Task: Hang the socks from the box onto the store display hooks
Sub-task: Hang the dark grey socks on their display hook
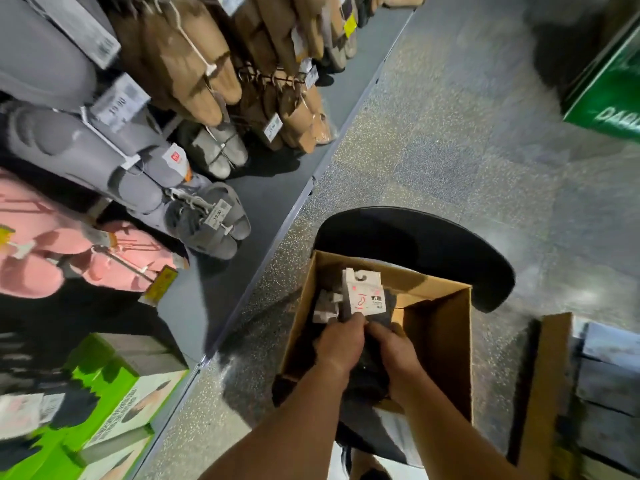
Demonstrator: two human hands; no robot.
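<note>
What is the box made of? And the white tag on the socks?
The box looks like cardboard: brown, matte, with thin folded walls. The tag seems to be white card with printing and a hanging hole. The socks look like dark, soft knit, though blurred.

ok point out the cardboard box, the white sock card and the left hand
cardboard box [437, 336]: head view, on its bare inner right wall
white sock card [363, 294]: head view, on the printed front of the card
left hand [341, 344]: head view, on the back of the hand

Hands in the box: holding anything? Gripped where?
Both the left hand and right hand grip a dark sock bundle at its middle, just below the white label card.
</note>
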